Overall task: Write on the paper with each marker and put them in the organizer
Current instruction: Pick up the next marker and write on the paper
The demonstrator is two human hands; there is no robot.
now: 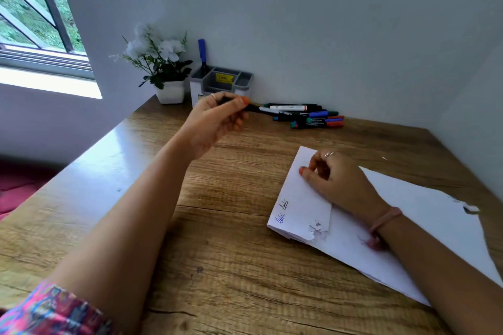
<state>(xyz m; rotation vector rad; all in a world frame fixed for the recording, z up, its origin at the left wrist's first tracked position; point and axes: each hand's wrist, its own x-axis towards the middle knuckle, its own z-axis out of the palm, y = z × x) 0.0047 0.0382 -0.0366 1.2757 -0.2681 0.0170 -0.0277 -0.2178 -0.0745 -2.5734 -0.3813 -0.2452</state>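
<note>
My left hand (217,119) is raised over the desk in front of the grey and white organizer (221,83) and pinches a black marker (251,108) between thumb and fingers. A blue marker (202,56) stands upright in the organizer's left compartment. Several markers (307,115) with black, blue, green and red caps lie in a pile by the wall, right of the organizer. My right hand (334,179) rests on the folded white paper (302,207) with fingers curled, holding nothing I can see. Blue handwriting (282,211) shows near the paper's left edge.
A white pot of artificial white flowers (163,68) stands left of the organizer in the corner. A larger white sheet (435,226) lies under my right forearm. The wooden desk (217,226) meets walls at the back and right; a window is at the upper left.
</note>
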